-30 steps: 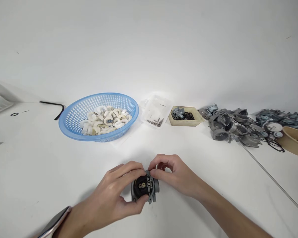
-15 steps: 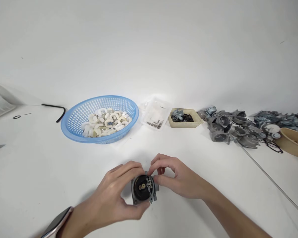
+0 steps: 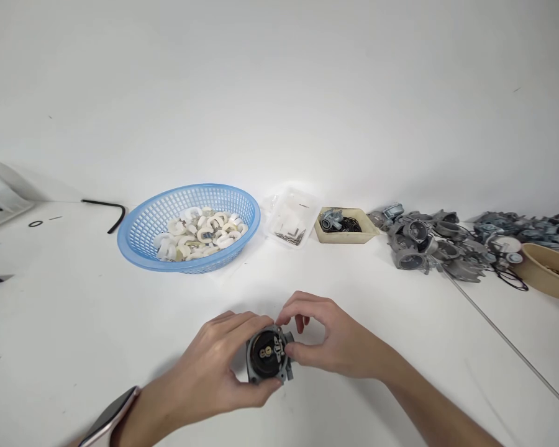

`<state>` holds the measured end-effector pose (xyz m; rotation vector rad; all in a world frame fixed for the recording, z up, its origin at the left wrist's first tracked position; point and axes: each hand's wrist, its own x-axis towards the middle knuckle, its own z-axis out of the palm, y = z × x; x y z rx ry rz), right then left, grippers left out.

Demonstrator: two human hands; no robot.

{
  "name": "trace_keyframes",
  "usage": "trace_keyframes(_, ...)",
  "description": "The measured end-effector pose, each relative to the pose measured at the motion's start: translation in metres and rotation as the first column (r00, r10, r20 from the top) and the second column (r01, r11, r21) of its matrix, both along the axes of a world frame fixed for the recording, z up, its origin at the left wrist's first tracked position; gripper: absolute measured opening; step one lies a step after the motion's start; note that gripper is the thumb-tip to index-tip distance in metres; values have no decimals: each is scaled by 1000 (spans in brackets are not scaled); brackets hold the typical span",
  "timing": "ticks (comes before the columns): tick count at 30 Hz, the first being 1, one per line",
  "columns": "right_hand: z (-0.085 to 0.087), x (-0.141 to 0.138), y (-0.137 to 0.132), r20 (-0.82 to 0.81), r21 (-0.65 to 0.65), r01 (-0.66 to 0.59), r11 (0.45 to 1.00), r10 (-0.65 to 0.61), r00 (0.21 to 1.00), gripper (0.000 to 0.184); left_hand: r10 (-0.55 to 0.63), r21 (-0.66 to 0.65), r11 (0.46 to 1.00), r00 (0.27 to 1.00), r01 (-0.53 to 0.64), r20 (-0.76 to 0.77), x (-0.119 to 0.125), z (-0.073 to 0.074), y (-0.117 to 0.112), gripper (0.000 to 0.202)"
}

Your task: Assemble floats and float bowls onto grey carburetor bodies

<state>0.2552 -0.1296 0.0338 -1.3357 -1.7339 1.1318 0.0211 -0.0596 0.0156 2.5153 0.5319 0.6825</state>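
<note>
A grey metal carburetor (image 3: 256, 367) is held with its open underside facing up. Inside it show a black round insert, two brass jets and a small silver hinge piece on the right side. My left hand (image 3: 223, 360) wraps round its left side, fingers along the top edge and thumb at the bottom edge. At its right side my right hand (image 3: 326, 335) pinches it, with the index fingertip at the upper rim and the thumb against the hinge area. Whether a small part sits between those fingertips is hidden.
Beyond my hands stand a blue basket (image 3: 135, 254) of white C-shaped parts, a clear tray (image 3: 279, 214) with small metal pins and a cream tray (image 3: 349, 237) with black rings. Piled carburetor bodies (image 3: 414, 239), a tan bowl (image 3: 540, 273) and a thin rod (image 3: 507, 341) lie right.
My right thumb has shifted slightly left and down onto the hinge area of the carburetor. The left hand keeps its hold. The whole view has shifted a little.
</note>
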Motion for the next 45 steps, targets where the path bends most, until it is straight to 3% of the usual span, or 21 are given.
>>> trace_keyframes(3,-1,-1,-1,38,36,-13,999,12,999,27,11,-25,1000,999,-10,34,0,0,0,49)
trace_keyframes(8,-2,-3,-1,80,81,-45,996,39,996,30,-44,-126,991,998,49,36,0,3,0,31)
trace_keyframes(23,-3,-4,-1,170,178,-67,982,36,985,26,-29,-77,997,999,31,21,1,2,-1,31)
trace_keyframes(45,-4,-6,-2,215,215,-85,973,38,976,28,-31,-68,997,999,32,19,0,1,-1,29)
